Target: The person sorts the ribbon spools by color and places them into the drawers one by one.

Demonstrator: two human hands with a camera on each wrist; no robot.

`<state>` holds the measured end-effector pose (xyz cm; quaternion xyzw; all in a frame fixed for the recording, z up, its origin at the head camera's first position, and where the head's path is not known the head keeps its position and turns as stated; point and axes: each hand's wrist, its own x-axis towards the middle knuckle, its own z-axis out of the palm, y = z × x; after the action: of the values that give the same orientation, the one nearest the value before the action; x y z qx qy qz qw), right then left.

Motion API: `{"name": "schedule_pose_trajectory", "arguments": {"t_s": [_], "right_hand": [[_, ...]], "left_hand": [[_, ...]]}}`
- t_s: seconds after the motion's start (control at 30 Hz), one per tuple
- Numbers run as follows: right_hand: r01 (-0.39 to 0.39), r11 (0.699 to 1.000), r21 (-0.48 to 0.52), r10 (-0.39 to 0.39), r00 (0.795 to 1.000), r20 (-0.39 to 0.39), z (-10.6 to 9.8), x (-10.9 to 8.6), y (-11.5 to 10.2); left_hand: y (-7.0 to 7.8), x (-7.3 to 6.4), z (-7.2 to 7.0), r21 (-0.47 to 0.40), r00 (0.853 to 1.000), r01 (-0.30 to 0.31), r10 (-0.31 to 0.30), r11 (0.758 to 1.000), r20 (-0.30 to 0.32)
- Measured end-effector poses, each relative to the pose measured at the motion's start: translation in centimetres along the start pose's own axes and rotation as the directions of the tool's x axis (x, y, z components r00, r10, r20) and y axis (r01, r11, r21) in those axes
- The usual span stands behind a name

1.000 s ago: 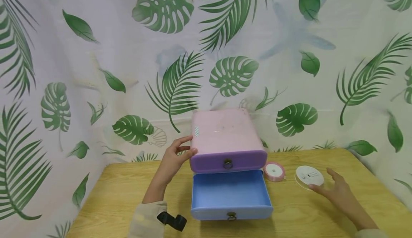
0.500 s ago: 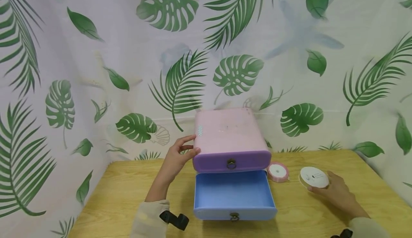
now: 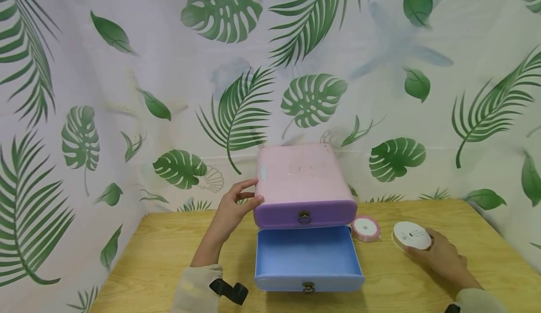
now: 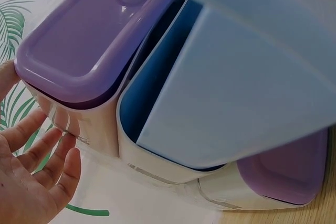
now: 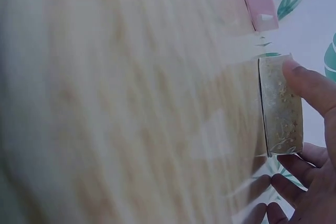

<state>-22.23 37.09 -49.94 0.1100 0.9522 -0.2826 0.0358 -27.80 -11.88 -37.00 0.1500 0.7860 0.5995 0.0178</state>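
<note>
Right hand [image 3: 441, 257]: grip clamped on a white ribbon spool [image 3: 412, 236].
Holding only its near side, the grip might let the spool tip or slip if lifted; it lies between thumb and fingers, over the table [image 3: 169, 247], right of the pink ribbon spool [image 3: 365, 228]. The left hand [image 3: 229, 211], fingers apart, touches the pink drawer cabinet [image 3: 300, 174]; bumping the pulled-out blue drawer [image 3: 287, 283] could shift it.

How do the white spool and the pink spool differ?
The right hand holds the white spool; the pink spool is untouched. The white spool's top bears small dark print; the pink spool's is ringed in pink. Both are round with white tops.
</note>
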Motion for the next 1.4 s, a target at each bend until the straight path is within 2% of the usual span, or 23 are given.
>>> {"name": "schedule_pose_trajectory", "arguments": {"t_s": [0.33, 0.57, 0.7, 0.93, 1.03, 1.2, 1.3, 1.4], "right_hand": [[0.027, 0.999, 0.036, -0.026, 0.999, -0.028, -0.1, -0.5, -0.1], [0.149, 0.981, 0.126, -0.140, 0.987, -0.075, -0.9, -1.4, -0.6], [0.214, 0.967, 0.141, -0.200, 0.974, -0.111, -1.7, -2.8, -1.9], [0.283, 0.952, 0.114, -0.273, 0.957, -0.097, -3.1, -6.1, -5.5], [0.333, 0.937, 0.105, -0.322, 0.941, -0.108, -3.5, -7.1, -7.2], [0.438, 0.893, 0.099, -0.424, 0.895, -0.136, -4.0, -8.7, -9.7], [0.492, 0.864, 0.106, -0.478, 0.868, -0.135, -4.1, -9.4, -10.9], [0.523, 0.844, 0.124, -0.511, 0.852, -0.115, -3.8, -10.0, -12.2]], "left_hand": [[0.0, 0.0, 0.1, -0.003, 1.000, 0.002, -0.002, 1.000, 0.000], [0.1, -0.1, 0.1, -0.002, 1.000, -0.002, 0.002, 1.000, 0.005], [0.1, -0.2, 0.1, 0.003, 1.000, 0.005, -0.005, 1.000, 0.003], [0.1, 0.0, 0.2, 0.001, 1.000, -0.002, 0.002, 1.000, 0.006], [0.1, -0.1, 0.2, 0.005, 1.000, -0.004, 0.004, 1.000, 0.004], [0.2, -0.1, 0.3, 0.000, 1.000, -0.005, 0.005, 1.000, 0.001], [0.2, -0.1, 0.3, -0.004, 1.000, -0.005, 0.004, 1.000, -0.001], [0.2, -0.1, 0.3, -0.002, 1.000, -0.005, 0.005, 1.000, -0.002]]}}
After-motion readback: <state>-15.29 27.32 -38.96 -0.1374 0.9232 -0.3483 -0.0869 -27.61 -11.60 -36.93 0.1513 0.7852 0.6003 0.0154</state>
